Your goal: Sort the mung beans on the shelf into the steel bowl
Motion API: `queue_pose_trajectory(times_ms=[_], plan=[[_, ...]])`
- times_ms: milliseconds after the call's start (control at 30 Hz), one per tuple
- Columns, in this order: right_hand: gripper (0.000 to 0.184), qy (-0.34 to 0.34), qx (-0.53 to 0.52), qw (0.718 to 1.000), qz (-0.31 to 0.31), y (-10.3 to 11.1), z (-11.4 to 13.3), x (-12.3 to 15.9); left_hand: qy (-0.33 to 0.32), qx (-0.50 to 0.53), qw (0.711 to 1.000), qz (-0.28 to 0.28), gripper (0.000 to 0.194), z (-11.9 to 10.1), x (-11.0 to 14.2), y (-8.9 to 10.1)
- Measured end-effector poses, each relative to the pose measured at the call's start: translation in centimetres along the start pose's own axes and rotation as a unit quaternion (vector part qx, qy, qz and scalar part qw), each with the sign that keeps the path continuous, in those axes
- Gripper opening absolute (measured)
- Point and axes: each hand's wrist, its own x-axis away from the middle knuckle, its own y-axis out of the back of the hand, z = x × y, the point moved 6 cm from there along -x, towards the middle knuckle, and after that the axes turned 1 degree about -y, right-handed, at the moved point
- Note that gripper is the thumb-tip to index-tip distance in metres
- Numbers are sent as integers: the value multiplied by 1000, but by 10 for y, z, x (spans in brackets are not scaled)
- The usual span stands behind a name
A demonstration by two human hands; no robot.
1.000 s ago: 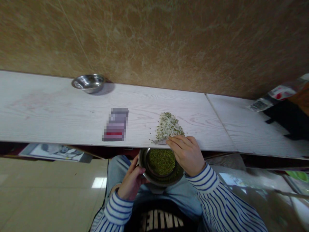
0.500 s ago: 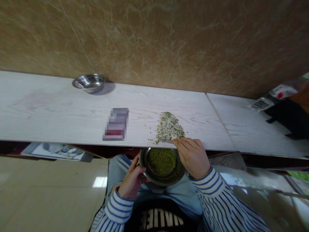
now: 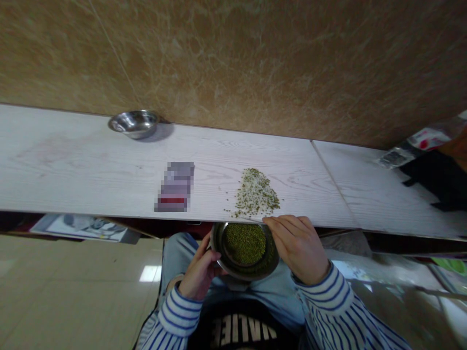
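Observation:
My left hand [image 3: 202,273] is closed on the left rim of a steel bowl [image 3: 243,275] held over my lap, just under the counter's front edge. Green mung beans [image 3: 245,243] lie inside it. My right hand [image 3: 297,245], fingers pinched, grips a thin metal utensil [image 3: 250,218] that points left along the counter edge, above the bowl. Its exact kind is too small to make out. Just beyond the fingertips, a loose pile of mung beans mixed with white grains [image 3: 256,192] is spread on the white counter [image 3: 306,184].
A second steel bowl [image 3: 134,124] stands near the wall at the left. A blurred-out flat rectangle [image 3: 175,187] lies left of the pile. At the far right are a plastic bottle [image 3: 397,154] and a black item [image 3: 438,177]. Under the counter sits an open drawer or shelf [image 3: 83,227].
My right hand has drawn back toward me and slightly right, bringing the thin utensil from the pile's near side to the counter's edge. My left hand and the bowl stay put.

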Motion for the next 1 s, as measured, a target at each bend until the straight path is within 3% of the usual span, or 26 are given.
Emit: queue_pose_trajectory(times_ms=[233,433,667,1000], plan=[[28,22,-14,999,19,-11,17,-12,-3,18,1000,-12,61,-3,2,1],[29,-15,22,1000,13,-17,5,-18,-6,25,999,-20,61,-5,2,5],[30,-52,35,998,-14,-10,-12,-18,1,23,999,-26,63,-3,2,4],[32,-29,38,999,-5,-13,-5,-12,1,15,1000,-23,64,-3,2,3]])
